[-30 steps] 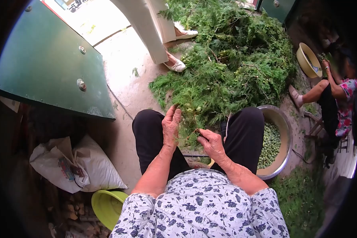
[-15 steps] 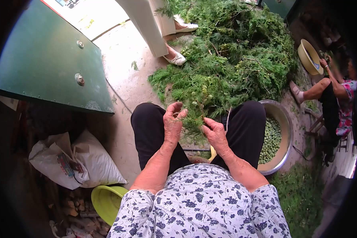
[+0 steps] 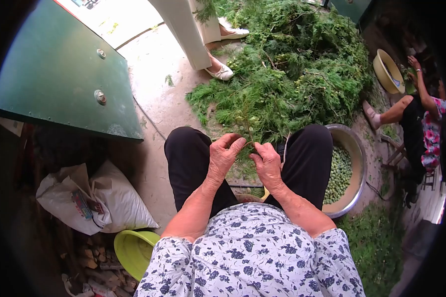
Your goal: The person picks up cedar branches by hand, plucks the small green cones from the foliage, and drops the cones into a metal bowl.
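Between my knees I hold a thin green conifer sprig [image 3: 248, 123], its feathery tip pointing away from me. My right hand [image 3: 268, 166] pinches its stem between thumb and fingers. My left hand [image 3: 225, 154] is closed, thumb and fingertips pinched at the sprig's lower stem; anything smaller between them is hidden. Just beyond the hands spreads a big heap of cut green branches [image 3: 302, 74]. Beside my right knee stands a wide metal basin [image 3: 359, 193] with many small round green cones [image 3: 339, 178] in it.
Someone in pale trousers [image 3: 181, 29] stands at the heap's left edge. To the right sits another person [image 3: 433, 119] by a yellow basin [image 3: 384, 74]. At left are a green metal panel [image 3: 64, 74], white sacks [image 3: 119, 198] and a lime-green basin [image 3: 134, 252].
My left hand has moved right and its fingers have closed at the sprig. Less greenery shows between my hands. The seated person's arm has lifted toward the yellow basin.
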Demonstrator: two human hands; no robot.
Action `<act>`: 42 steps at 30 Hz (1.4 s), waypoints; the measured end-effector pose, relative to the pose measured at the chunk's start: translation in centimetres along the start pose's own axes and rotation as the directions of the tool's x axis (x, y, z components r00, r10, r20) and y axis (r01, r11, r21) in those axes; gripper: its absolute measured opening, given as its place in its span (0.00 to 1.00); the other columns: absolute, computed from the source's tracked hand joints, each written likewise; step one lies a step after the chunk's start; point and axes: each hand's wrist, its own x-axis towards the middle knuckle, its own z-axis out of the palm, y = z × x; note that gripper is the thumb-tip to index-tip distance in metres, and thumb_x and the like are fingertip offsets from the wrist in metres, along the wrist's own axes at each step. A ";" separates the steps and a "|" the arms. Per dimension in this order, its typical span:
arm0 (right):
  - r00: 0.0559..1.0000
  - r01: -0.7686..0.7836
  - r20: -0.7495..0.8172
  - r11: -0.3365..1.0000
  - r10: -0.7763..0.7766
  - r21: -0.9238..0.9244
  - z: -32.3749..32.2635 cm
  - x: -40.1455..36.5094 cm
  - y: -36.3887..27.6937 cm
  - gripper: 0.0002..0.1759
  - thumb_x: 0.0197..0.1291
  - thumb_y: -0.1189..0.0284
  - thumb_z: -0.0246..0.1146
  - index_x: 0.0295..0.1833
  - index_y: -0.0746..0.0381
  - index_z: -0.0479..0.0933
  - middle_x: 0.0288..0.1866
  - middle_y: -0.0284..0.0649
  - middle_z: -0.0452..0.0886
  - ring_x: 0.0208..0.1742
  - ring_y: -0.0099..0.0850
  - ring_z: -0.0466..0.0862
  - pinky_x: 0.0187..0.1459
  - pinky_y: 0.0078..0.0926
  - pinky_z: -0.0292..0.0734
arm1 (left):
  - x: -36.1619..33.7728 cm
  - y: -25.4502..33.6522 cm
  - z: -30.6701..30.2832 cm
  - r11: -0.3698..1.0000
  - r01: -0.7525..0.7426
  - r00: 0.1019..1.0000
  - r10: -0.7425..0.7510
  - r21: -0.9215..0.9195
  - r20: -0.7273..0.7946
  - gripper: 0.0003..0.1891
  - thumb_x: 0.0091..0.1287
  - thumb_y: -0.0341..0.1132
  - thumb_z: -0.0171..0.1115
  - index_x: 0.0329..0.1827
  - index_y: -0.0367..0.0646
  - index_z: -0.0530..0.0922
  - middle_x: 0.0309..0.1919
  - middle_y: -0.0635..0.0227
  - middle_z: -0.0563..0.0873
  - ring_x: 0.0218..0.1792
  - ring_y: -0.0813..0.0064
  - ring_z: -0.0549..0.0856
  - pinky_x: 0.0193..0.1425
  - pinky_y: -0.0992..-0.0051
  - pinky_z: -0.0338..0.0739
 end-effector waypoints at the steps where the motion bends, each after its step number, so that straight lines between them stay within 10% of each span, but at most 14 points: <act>1: 0.999 0.049 0.004 0.995 -0.049 -0.090 0.2 0.0 -0.1 0.17 0.44 0.80 0.64 0.44 0.64 0.76 0.28 0.44 0.70 0.33 0.42 0.74 0.33 0.37 0.69 | 0.1 -0.3 0.4 1.000 -0.001 1.000 0.001 0.031 -0.010 0.14 0.59 0.34 0.65 0.41 0.31 0.79 0.34 0.64 0.84 0.36 0.79 0.81 0.42 0.80 0.75; 11: 0.990 0.098 0.114 0.992 -0.089 -0.078 0.8 -0.6 -1.2 0.18 0.48 0.77 0.64 0.48 0.64 0.73 0.38 0.46 0.73 0.40 0.45 0.76 0.37 0.36 0.72 | 0.0 -1.6 0.4 0.934 0.174 0.980 -0.194 -0.311 -0.033 0.05 0.58 0.28 0.65 0.33 0.36 0.82 0.27 0.74 0.83 0.28 0.87 0.77 0.33 0.82 0.71; 15: 0.975 0.138 -0.155 0.981 -0.158 -0.136 -0.8 0.2 -1.0 0.15 0.49 0.76 0.65 0.45 0.64 0.75 0.40 0.46 0.75 0.35 0.43 0.78 0.36 0.34 0.73 | 0.0 -1.8 0.4 0.948 0.148 0.986 -0.162 -0.282 -0.027 0.05 0.58 0.29 0.64 0.32 0.36 0.81 0.23 0.77 0.80 0.26 0.88 0.73 0.29 0.82 0.68; 23: 0.999 -0.044 0.001 0.962 0.045 0.269 -0.9 2.0 -2.3 0.12 0.50 0.76 0.64 0.41 0.66 0.76 0.30 0.43 0.75 0.27 0.32 0.76 0.31 0.24 0.72 | -0.4 -1.1 0.9 0.989 0.146 0.983 -0.147 0.019 0.110 0.03 0.58 0.27 0.63 0.32 0.35 0.80 0.26 0.74 0.82 0.28 0.86 0.77 0.32 0.81 0.72; 28: 0.999 0.047 -0.033 0.979 -0.042 0.197 -0.1 2.0 -0.6 0.08 0.51 0.75 0.63 0.35 0.68 0.76 0.28 0.41 0.76 0.26 0.24 0.77 0.28 0.23 0.72 | -0.8 -1.8 1.2 0.973 0.149 0.979 -0.119 -0.177 0.168 0.04 0.58 0.28 0.64 0.32 0.35 0.80 0.25 0.74 0.82 0.27 0.86 0.77 0.31 0.81 0.72; 35: 0.815 -0.573 0.406 0.471 0.413 0.671 -1.2 1.6 -0.1 0.08 0.61 0.70 0.60 0.37 0.65 0.75 0.24 0.30 0.73 0.21 0.19 0.72 0.19 0.16 0.64 | -0.8 0.0 0.6 0.939 0.269 0.937 -0.203 -0.213 0.284 0.05 0.57 0.27 0.63 0.34 0.35 0.81 0.24 0.76 0.81 0.27 0.86 0.76 0.33 0.81 0.71; 38: 0.807 -0.549 0.441 0.225 0.392 0.805 -3.2 2.1 0.4 0.11 0.62 0.65 0.60 0.37 0.63 0.74 0.25 0.30 0.71 0.23 0.19 0.73 0.20 0.17 0.65 | -0.8 -0.1 0.4 0.948 0.239 0.952 -0.186 -0.208 0.245 0.05 0.56 0.28 0.64 0.31 0.34 0.80 0.23 0.76 0.79 0.27 0.85 0.74 0.34 0.80 0.70; 42: 0.874 -0.429 0.342 0.217 0.346 0.877 -4.6 3.3 -0.4 0.05 0.62 0.74 0.56 0.42 0.63 0.71 0.35 0.35 0.75 0.33 0.24 0.77 0.30 0.20 0.73 | -1.0 0.6 -0.1 0.950 0.257 0.927 -0.191 -0.176 0.321 0.07 0.58 0.32 0.62 0.33 0.35 0.80 0.25 0.78 0.78 0.29 0.86 0.73 0.35 0.81 0.69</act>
